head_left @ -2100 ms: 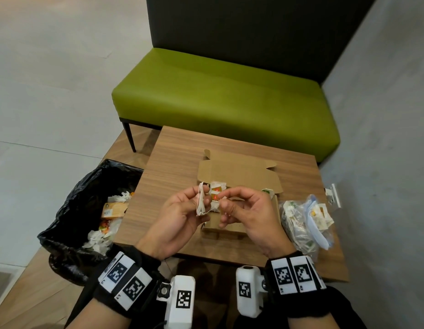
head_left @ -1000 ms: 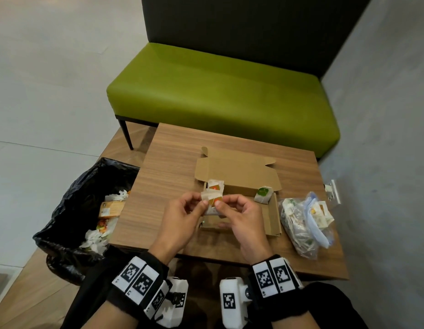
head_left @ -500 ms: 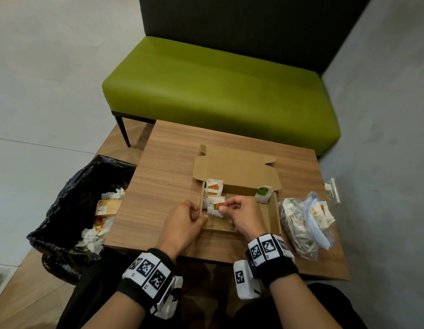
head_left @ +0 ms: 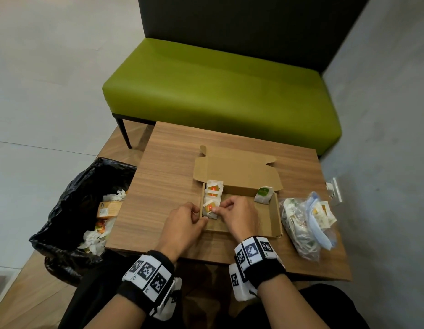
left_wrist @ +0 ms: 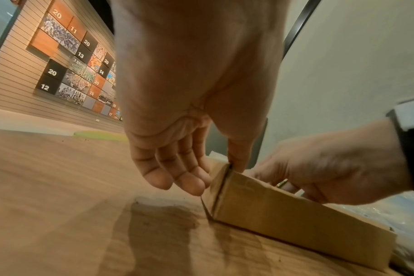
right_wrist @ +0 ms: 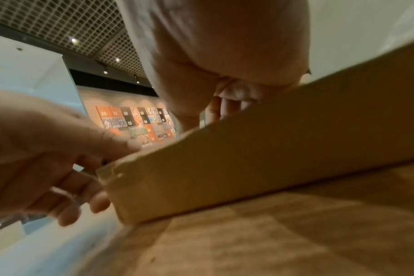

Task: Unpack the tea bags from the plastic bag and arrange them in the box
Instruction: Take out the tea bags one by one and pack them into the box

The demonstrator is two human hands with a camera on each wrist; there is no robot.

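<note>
An open cardboard box point(head_left: 276, 217) lies on the wooden table point(head_left: 168, 176) with its lid folded back. Two orange-labelled tea bags point(head_left: 214, 187) lie in a column along its left side, and a green-labelled one point(head_left: 264, 194) leans in the far right corner. My right hand point(head_left: 216, 208) pinches a third orange tea bag point(head_left: 209, 208), low inside the box just in front of that column. My left hand point(head_left: 199, 216) pinches the box's left front corner point(left_wrist: 221, 186), thumb on top and fingers outside. The plastic bag point(head_left: 305, 224) of tea bags lies right of the box.
A bin with a black liner point(head_left: 71, 198) stands left of the table and holds torn wrappers. A green bench point(head_left: 218, 91) sits beyond the table's far edge. A wall socket point(head_left: 334, 189) is at the right, close to the plastic bag.
Both hands came down from above the box with the tea bag. The right hand lowered it into the left side; the left hand let go and took the box's corner.
</note>
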